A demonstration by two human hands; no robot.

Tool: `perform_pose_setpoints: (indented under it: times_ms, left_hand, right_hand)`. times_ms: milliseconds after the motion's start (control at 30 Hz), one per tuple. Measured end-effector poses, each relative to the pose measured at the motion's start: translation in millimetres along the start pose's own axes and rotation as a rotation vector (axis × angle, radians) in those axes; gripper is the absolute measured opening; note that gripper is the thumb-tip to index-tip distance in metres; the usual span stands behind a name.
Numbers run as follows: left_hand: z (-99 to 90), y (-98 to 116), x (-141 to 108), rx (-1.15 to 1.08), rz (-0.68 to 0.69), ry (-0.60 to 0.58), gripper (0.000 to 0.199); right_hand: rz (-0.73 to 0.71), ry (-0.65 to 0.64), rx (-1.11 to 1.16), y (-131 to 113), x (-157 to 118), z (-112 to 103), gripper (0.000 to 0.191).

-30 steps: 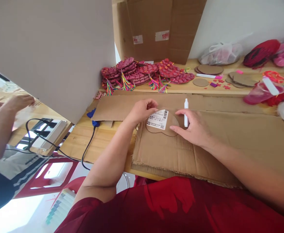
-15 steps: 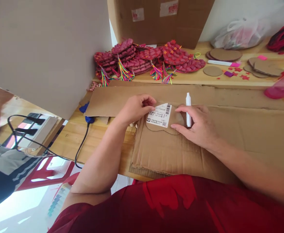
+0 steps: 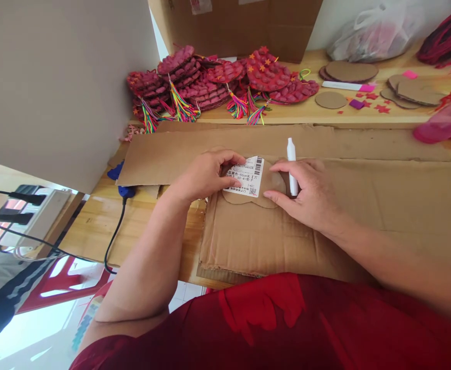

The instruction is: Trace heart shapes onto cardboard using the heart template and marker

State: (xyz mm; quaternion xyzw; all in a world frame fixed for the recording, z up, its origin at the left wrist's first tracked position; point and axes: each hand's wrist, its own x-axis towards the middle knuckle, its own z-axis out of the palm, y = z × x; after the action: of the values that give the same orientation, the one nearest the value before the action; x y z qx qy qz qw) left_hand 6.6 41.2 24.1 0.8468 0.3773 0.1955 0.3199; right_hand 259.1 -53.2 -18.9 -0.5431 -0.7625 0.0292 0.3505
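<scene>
A wavy-edged cardboard cutout with a white printed label lies flat on a larger cardboard sheet. My left hand grips its left side, thumb and index finger curved over the label with a gap between them. At the cutout's right side is my right hand, thumb and index fingertips touching its edge. A white marker stands out between the fingers of that hand, passing behind the index finger. How the other right fingers hold it is hidden.
Red scaly ornaments with tassels are piled on the back ledge. Cardboard discs, a pink-capped marker and a plastic cup sit at right. A black cable and power strip are left.
My left thumb has spread from the index finger and now lies on the label. The right hand keeps its place by the cutout with the marker. The whole view has shifted slightly.
</scene>
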Motion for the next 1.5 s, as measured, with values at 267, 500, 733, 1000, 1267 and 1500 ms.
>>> perform_pose_setpoints:
  times_ms: [267, 500, 733, 1000, 1267, 1500]
  left_hand:
    - [-0.2, 1.5, -1.1, 0.065, 0.008, 0.001, 0.047]
    - [0.2, 1.9, -1.1, 0.081, 0.011, -0.006, 0.046]
    - [-1.2, 5.0, -1.4, 0.114, 0.016, -0.010, 0.048]
    - [-1.9, 6.0, -1.2, 0.145, 0.023, -0.019, 0.048]
    - [-1.3, 6.6, -1.4, 0.156, 0.009, -0.026, 0.048]
    - [-1.6, 7.6, -1.3, 0.156, 0.020, -0.028, 0.047]
  right_hand:
    - [-0.032, 0.010, -0.012, 0.5, -0.4, 0.1, 0.038]
    - [-0.039, 0.020, -0.012, 1.4, -1.9, 0.9, 0.038]
    - [-0.036, 0.009, -0.017, 0.2, -2.1, -0.6, 0.039]
    - [-0.034, -0.005, -0.014, -1.0, -1.5, -1.9, 0.036]
    - [-0.026, -0.004, -0.019, -0.5, -1.6, -1.4, 0.035]
    - [-0.018, -0.007, -0.018, -2.0, -1.7, -1.9, 0.036]
